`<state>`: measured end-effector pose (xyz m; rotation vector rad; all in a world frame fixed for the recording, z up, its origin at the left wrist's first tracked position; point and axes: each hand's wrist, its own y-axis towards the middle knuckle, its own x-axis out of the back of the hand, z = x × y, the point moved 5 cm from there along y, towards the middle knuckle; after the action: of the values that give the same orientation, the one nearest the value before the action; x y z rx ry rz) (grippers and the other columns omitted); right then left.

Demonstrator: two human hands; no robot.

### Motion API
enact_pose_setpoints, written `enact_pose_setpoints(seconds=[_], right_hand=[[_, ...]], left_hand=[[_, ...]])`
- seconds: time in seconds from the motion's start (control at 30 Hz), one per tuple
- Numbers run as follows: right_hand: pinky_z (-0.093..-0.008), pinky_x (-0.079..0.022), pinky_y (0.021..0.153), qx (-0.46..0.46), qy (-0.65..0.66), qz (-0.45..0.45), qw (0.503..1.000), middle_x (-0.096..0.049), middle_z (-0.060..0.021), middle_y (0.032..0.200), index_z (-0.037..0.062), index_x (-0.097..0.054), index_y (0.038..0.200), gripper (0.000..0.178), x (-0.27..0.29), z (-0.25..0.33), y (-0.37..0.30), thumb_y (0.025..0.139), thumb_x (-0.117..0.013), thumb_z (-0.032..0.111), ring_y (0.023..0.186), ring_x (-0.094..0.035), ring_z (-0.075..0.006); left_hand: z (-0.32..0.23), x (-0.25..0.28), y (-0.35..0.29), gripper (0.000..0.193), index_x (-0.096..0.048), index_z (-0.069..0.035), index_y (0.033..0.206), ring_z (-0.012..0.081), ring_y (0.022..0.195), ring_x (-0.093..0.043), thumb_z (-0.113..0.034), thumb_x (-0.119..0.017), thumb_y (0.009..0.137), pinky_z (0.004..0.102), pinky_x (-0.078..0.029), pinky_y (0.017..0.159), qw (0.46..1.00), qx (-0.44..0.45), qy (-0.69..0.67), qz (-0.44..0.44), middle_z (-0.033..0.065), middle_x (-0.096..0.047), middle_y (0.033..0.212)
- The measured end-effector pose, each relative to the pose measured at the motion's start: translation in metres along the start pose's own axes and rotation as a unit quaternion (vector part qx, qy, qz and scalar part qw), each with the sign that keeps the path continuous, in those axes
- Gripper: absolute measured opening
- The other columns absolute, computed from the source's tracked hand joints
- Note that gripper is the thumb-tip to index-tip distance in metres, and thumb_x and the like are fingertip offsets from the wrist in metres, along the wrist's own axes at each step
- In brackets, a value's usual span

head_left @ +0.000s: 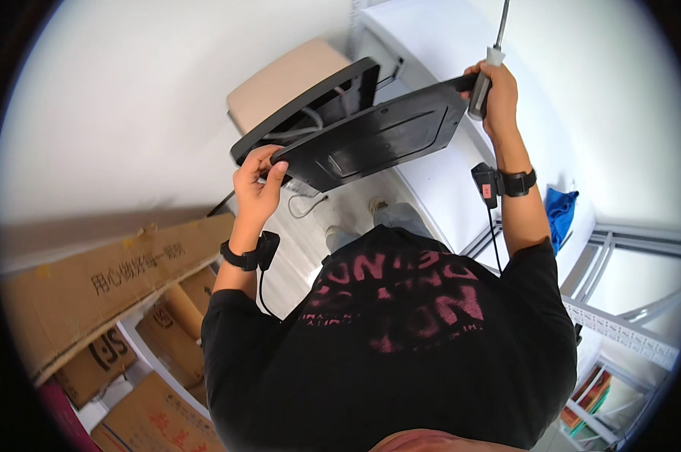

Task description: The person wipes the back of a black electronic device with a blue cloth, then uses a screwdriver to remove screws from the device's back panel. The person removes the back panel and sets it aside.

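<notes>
A flat black panel [385,135], with a raised rectangular outline on its face, is held up tilted in front of me. My left hand [257,184] pinches its left end between thumb and fingers. At the other end, my right hand [500,102] grips the panel's corner and also a screwdriver [479,94] with a grey handle, its shaft pointing away. Just behind the panel is a beige-topped unit [287,79] with a black rim. Grey tubes or cables [315,117] show in its open underside. The panel covers part of this unit.
A white table [461,203] runs along the right, with a blue cloth [560,215] beside it. Cardboard boxes [114,279] sit on shelving to the left. A dark cable [308,207] curls below the panel, near my feet. Metal racks [619,264] stand at right.
</notes>
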<state>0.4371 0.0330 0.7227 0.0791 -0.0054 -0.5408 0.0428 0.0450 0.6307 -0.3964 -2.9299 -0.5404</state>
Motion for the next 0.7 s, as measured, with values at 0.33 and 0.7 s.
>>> enact_pose_setpoints(seconds=[0.33,0.7], right_hand=[[-0.0291,-0.053,0.05,0.05,0.016,-0.051,0.997,-0.058,-0.0126,0.078,-0.0027,-0.055,0.082,0.024,0.103,0.069,0.083,0.084,-0.049,0.021,0.059,-0.056,-0.0182],[-0.0369,-0.059,0.068,0.084,0.034,0.009,0.996,-0.059,-0.0123,0.088,-0.0015,-0.055,0.092,0.024,0.18,0.093,0.157,0.09,-0.044,0.02,0.082,-0.064,-0.0252]], left_hand=[[0.027,-0.135,0.048,0.025,-0.054,0.001,0.112,0.008,0.072,-0.051,-0.012,-0.057,0.091,0.0224,-0.043,0.068,0.994,-0.042,-0.033,0.099,0.0022,-0.056,0.081],[-0.011,-0.227,0.143,0.017,-0.055,-0.001,0.103,0.0025,0.061,-0.035,-0.016,-0.053,0.094,0.0186,-0.03,0.054,0.992,-0.047,-0.091,-0.077,-0.0072,-0.04,0.07]])
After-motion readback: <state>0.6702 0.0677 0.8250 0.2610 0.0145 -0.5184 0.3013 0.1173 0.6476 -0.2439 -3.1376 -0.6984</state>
